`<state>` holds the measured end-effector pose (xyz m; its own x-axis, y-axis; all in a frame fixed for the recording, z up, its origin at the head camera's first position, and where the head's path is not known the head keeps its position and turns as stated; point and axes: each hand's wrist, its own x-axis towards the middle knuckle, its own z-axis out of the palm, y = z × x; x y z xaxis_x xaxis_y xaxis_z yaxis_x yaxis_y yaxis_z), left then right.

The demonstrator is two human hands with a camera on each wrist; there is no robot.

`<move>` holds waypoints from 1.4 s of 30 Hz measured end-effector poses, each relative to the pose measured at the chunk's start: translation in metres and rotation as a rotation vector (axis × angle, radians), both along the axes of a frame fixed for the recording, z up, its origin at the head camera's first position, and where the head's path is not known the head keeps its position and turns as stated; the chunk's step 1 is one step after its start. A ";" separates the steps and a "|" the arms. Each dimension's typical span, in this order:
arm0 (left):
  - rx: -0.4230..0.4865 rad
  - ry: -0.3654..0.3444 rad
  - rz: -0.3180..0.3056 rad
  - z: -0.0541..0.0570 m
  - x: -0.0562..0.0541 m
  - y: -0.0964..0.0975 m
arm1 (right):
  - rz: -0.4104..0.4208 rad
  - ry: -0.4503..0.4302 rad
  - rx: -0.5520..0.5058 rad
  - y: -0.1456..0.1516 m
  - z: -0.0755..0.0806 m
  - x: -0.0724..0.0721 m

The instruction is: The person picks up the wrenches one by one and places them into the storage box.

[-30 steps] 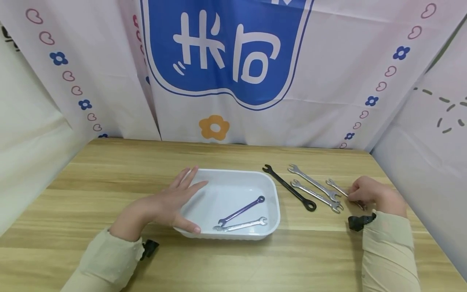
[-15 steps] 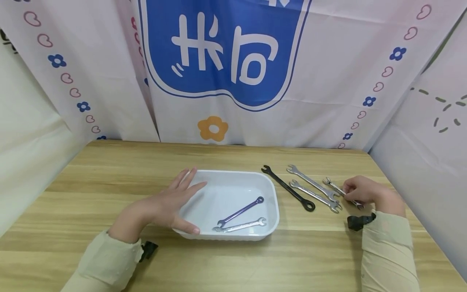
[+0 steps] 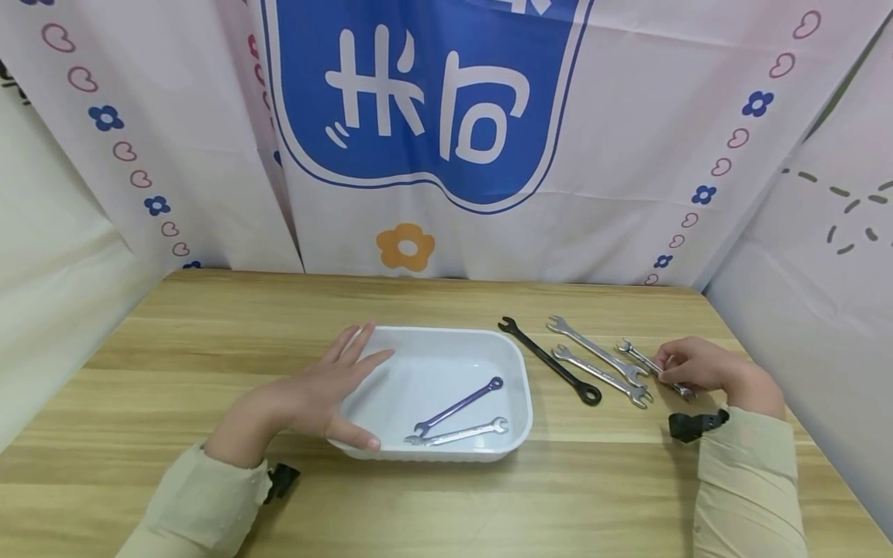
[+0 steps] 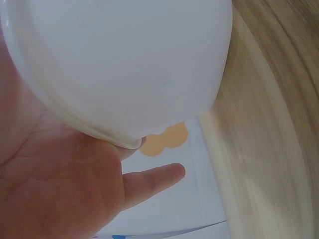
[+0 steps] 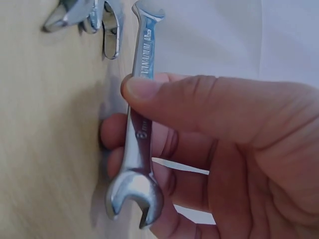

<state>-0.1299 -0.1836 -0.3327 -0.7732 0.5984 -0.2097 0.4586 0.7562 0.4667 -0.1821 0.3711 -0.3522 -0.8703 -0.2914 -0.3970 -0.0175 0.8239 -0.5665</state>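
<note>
Before a printed cloth (image 3: pixel 614 232), on a wood-grained table (image 3: pixel 446 508), we see the right hand (image 3: pixel 701 366) pinching a small silver wrench (image 5: pixel 138 137) between thumb and fingers, beside two silver wrenches (image 3: pixel 593 347) and a black wrench (image 3: pixel 548 359). We note the left hand (image 3: pixel 307 403), fingers spread, touching a white tray (image 3: pixel 446 456) containing a purple wrench (image 3: pixel 456 407) and another silver wrench (image 3: pixel 460 433).

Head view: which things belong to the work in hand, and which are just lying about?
In the work, it seems:
right hand, pinching a small silver wrench
left hand, against the white tray
purple wrench and another silver wrench, in the tray
black wrench, farther silver wrench, nearer silver wrench, beside the tray

Just about:
printed cloth, hanging behind the table
</note>
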 end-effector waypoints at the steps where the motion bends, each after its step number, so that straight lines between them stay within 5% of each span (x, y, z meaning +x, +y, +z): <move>1: 0.003 0.000 0.000 0.000 0.000 0.000 | -0.003 -0.003 -0.005 0.000 0.000 0.000; 18: 0.013 -0.017 0.003 0.001 0.000 0.000 | -0.043 -0.053 -0.063 -0.008 0.015 0.006; 42: 0.012 -0.025 0.012 0.001 0.001 0.001 | 0.081 0.129 -0.045 -0.034 0.043 0.009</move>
